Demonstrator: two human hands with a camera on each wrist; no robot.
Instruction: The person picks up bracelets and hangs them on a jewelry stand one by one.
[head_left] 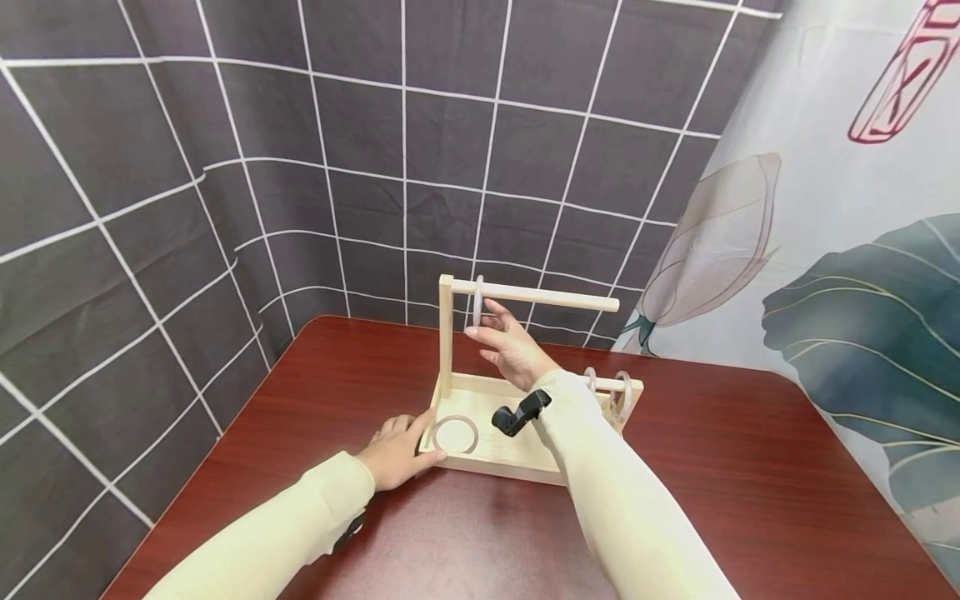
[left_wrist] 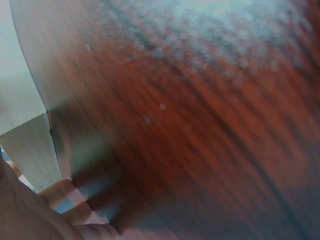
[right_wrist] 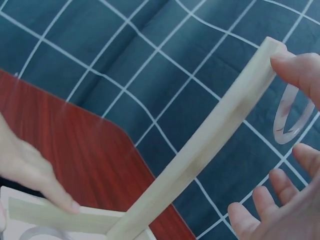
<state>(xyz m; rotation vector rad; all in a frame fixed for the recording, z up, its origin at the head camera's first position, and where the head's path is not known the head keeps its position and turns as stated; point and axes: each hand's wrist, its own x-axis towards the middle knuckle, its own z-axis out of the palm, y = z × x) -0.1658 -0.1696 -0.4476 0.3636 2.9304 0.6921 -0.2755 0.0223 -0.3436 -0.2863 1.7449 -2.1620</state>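
A pale wooden rack has a tray base (head_left: 510, 468), an upright post (head_left: 446, 342) and an upper rod (head_left: 555, 295). One translucent bangle (head_left: 478, 302) hangs on that rod near the post. My right hand (head_left: 516, 346) is just beside this bangle, thumb and fingers spread apart; the right wrist view shows the bangle (right_wrist: 281, 117) hanging between them. Against the tray's left end rests my left hand (head_left: 396, 450), its thumb at the front corner and its fingers along the outer side. Inside the tray, near that hand, another bangle (head_left: 477, 434) lies flat.
On the rack's short lower rod (head_left: 634, 386), at the right, hang a bangle (head_left: 591, 379) and another bangle (head_left: 625, 396), partly behind my right sleeve. The rack stands on a reddish-brown table (head_left: 720, 467). A dark gridded curtain (head_left: 360, 200) hangs behind it.
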